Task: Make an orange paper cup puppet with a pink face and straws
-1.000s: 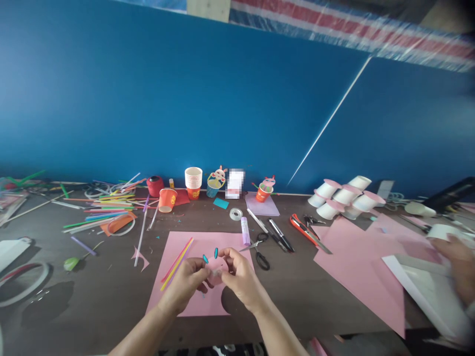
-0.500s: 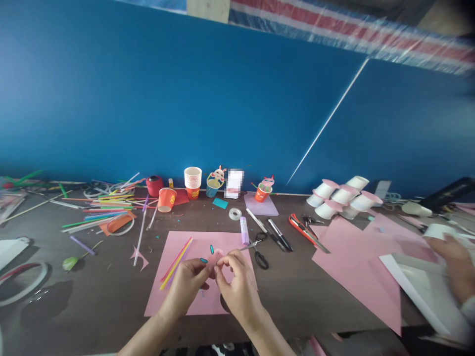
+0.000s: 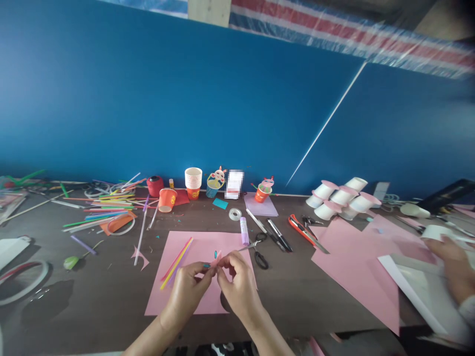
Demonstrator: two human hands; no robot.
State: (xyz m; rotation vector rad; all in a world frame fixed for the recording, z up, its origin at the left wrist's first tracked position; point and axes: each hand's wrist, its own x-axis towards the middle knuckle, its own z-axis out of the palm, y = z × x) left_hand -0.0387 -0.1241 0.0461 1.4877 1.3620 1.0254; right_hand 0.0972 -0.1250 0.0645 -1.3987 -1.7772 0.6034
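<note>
My left hand [image 3: 189,289] and my right hand [image 3: 237,284] meet over a pink paper sheet [image 3: 193,247] on the dark table. Between their fingertips they pinch a small pink paper cut-out with blue ear shapes [image 3: 215,257], now tilted edge-on and mostly hidden by my fingers. A few straws [image 3: 177,256] lie on the sheet just left of my left hand. Black-handled scissors [image 3: 260,253] and a purple glue stick [image 3: 244,231] lie just beyond my right hand.
Several coloured straws [image 3: 104,210] are scattered at far left. Paper cups [image 3: 193,182], a tape roll [image 3: 235,214], pens [image 3: 274,232] and an orange cutter [image 3: 302,230] lie behind. White cups [image 3: 343,197] are stacked at right over pink sheets [image 3: 356,257]. Another person's hand [image 3: 454,264] works at far right.
The pink cut-out has turned from facing me to nearly edge-on, and my fingers have closed more tightly around it. Both hands shifted slightly toward me.
</note>
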